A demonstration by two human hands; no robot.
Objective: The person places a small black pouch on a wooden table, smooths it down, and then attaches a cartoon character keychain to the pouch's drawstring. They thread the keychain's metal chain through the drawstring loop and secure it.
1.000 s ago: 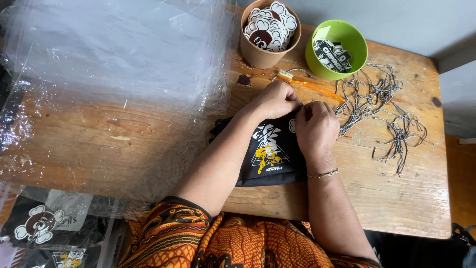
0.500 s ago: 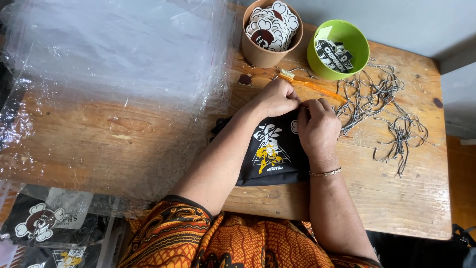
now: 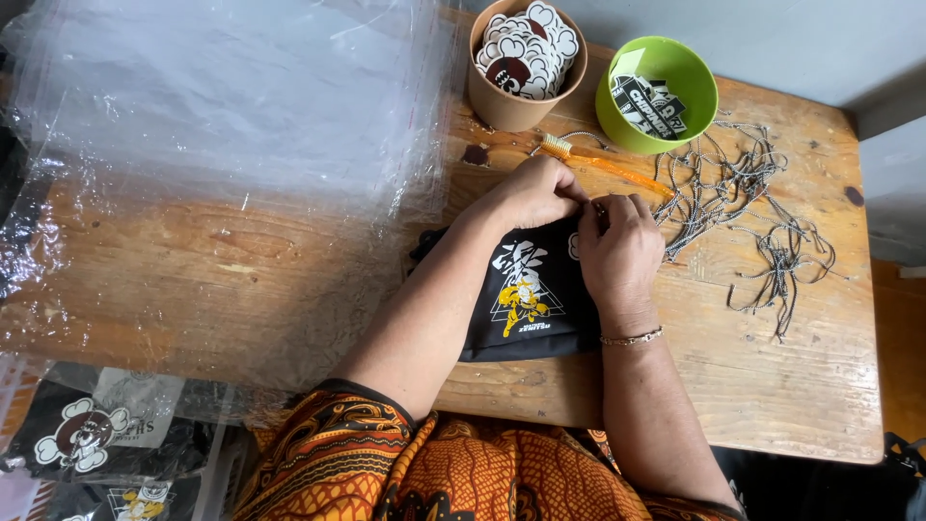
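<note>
We see both hands meeting at centre frame on the wooden table (image 3: 791, 386). Left hand (image 3: 532, 193) and right hand (image 3: 620, 253) have their fingers drawn narrow, pinching at the top edge of a folded black garment (image 3: 526, 304) with a white and yellow print; what exactly sits between the fingertips we cannot tell. The garment lies flat just below the hands, lower centre, partly under the right wrist, which wears a thin bracelet (image 3: 632, 338).

Just above the hands: an orange toothbrush (image 3: 608, 164), lying slanted. Upper centre, a brown paper cup (image 3: 506, 96) full of white cutout stickers; beside it, a green bowl (image 3: 675, 135) holding dark printed tags. Right of the hands, a loose tangle of grey strings (image 3: 762, 212), near the right hand. A stack of clear plastic bags (image 3: 222, 125) covers the upper left, its edge close to the left forearm. Lower left, below the table edge, bagged dark garments (image 3: 96, 434).
</note>
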